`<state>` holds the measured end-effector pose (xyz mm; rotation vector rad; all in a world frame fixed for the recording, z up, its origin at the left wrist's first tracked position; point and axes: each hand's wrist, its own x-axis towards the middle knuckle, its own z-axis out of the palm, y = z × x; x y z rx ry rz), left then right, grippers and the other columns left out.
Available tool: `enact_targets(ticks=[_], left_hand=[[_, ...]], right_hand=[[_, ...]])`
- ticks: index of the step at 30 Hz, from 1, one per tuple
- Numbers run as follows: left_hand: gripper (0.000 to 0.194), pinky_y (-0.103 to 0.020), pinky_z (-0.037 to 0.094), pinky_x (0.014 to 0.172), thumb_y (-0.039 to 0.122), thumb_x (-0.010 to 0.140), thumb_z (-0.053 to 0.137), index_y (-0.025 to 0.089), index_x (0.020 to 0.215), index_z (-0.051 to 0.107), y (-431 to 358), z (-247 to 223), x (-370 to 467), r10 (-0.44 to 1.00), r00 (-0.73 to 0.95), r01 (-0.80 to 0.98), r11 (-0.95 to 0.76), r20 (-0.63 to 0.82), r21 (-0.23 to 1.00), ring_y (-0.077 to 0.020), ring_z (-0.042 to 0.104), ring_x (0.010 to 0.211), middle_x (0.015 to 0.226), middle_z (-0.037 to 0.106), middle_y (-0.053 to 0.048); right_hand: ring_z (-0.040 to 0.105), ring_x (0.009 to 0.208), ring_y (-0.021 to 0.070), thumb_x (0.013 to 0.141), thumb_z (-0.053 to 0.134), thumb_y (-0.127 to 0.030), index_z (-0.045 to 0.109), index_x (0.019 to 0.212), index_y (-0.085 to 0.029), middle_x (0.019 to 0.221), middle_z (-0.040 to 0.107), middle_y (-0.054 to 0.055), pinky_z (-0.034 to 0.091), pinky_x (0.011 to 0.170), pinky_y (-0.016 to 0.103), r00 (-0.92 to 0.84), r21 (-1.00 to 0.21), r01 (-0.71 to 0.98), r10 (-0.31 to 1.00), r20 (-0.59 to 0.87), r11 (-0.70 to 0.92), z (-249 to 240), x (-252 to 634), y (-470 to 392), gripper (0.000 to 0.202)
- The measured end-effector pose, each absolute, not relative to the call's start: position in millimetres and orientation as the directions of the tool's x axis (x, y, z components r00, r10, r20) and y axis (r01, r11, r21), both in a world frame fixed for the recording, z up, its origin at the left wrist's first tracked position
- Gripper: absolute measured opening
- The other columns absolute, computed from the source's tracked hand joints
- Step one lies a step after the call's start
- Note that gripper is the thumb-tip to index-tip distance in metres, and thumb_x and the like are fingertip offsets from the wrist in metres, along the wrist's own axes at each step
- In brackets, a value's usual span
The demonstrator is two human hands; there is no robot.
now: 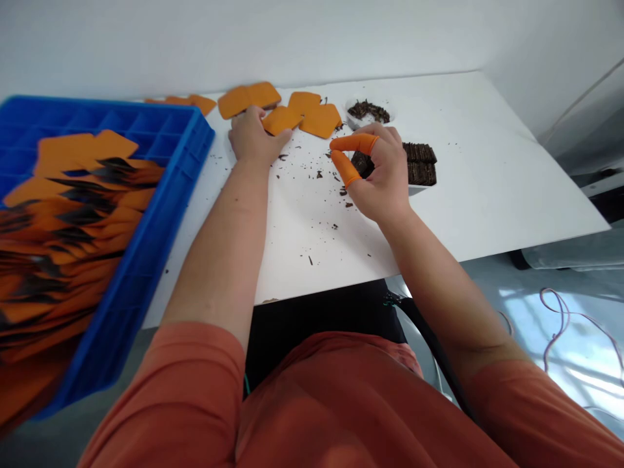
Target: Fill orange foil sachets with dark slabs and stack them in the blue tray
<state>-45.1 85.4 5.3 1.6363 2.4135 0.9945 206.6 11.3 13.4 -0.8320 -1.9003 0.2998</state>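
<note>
My left hand reaches to the back of the white table, its fingertips at orange packets and its thumb stretched apart, beside another orange packet. What the fingers touch is partly hidden. My right hand hovers in front of a white box holding rows of dark brown pressed pieces. Orange finger covers sit on its thumb and index finger, whose tips are a little apart with nothing visible between them. Behind it stands a white dish of loose dark leaves.
A blue crate full of orange packets stands at the left. Dark crumbs lie scattered over the white table. A wall borders the table's back edge. A cable lies on the floor at the right.
</note>
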Motion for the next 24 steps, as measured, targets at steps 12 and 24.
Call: enact_targets(ticks=[12,24], left_hand=[[0.061,-0.051,0.045,0.121,0.041,0.081,0.087,0.015,0.131,0.065,85.6,6.4,-43.1,0.850,-0.449,0.825,0.277,0.275,0.493,-0.0342,0.058,0.138,0.141,0.067,-0.014],[0.059,-0.052,0.047,0.120,0.046,0.080,0.085,0.020,0.127,0.061,86.3,1.8,-49.3,0.848,-0.420,0.831,0.216,0.323,0.513,-0.0344,0.058,0.136,0.140,0.068,-0.012]], right_hand=[[0.063,0.106,0.0252,0.106,0.057,-0.042,0.075,0.112,-0.029,0.109,0.070,0.005,0.052,0.105,0.055,-0.252,-0.502,0.453,0.646,0.721,0.737,15.0,205.1,8.6,0.023],[0.063,0.109,0.0258,0.107,0.055,-0.043,0.073,0.115,-0.030,0.112,0.069,0.005,0.052,0.107,0.055,-0.293,-0.493,0.480,0.663,0.689,0.725,16.2,206.1,9.9,0.023]])
